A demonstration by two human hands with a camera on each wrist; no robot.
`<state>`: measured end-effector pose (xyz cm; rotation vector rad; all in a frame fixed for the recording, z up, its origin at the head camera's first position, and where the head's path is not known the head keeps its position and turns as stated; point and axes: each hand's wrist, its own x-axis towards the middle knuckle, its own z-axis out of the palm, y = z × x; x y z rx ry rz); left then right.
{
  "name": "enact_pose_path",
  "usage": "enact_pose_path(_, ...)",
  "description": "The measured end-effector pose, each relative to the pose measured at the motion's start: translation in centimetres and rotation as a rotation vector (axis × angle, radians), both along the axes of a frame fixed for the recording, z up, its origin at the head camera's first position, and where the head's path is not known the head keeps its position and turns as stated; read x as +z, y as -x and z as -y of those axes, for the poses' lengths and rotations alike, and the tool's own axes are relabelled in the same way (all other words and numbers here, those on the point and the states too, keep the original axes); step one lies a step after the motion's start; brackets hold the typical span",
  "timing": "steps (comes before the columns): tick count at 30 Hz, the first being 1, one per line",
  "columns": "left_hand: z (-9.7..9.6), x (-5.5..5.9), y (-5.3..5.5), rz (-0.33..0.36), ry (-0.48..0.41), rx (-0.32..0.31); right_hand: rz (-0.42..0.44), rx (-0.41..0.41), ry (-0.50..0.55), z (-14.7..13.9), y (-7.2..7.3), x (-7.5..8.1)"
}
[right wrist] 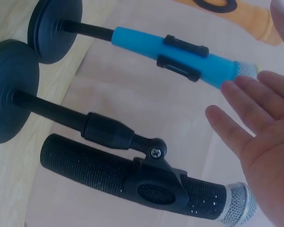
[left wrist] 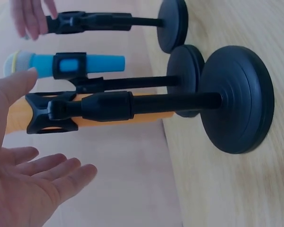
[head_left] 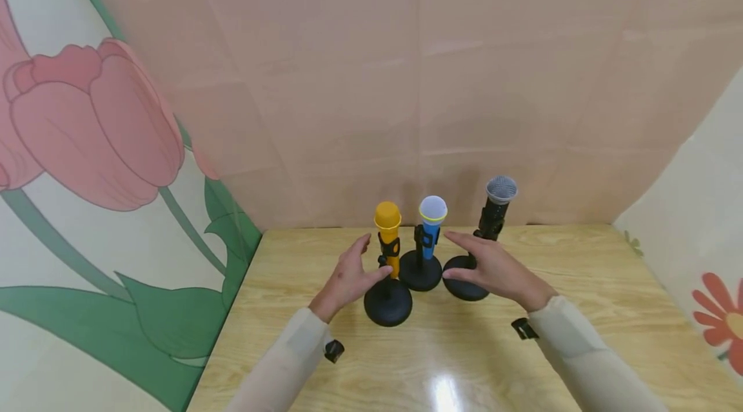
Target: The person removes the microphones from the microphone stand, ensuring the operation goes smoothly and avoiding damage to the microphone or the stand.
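Note:
Three microphones stand on the table in black desk stands with round bases. At the left is an orange microphone (head_left: 387, 215), in the middle a blue microphone (head_left: 431, 247) with a pale head, at the right a black microphone (head_left: 493, 215) with a silver mesh head. My left hand (head_left: 348, 278) is beside the orange one, thumb and fingers spread apart around its near side. The right hand (head_left: 496, 268) reaches in front of the black microphone's stand, partly hiding it, fingers toward the blue one. In the right wrist view those fingertips (right wrist: 229, 90) overlap the blue microphone's head. Neither hand grips anything.
The wooden table (head_left: 302, 360) ends at a wall hung with pinkish-beige sheeting (head_left: 348, 109). A tulip-painted panel (head_left: 99, 122) borders the left side, a white flower-painted one (head_left: 696, 257) the right. The stand bases (left wrist: 236, 101) sit close together.

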<state>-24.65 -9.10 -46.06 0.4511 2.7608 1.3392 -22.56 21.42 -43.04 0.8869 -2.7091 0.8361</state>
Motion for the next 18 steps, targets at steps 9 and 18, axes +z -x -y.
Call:
enact_pose_path(9,-0.6,-0.4,0.3,-0.043,-0.168,0.025,0.008,0.036,0.048,0.9,0.6,-0.1)
enact_pose_path(18,-0.8,-1.2,0.4,-0.098,-0.246,0.068,-0.031,0.064,0.109,1.7,1.3,-0.3)
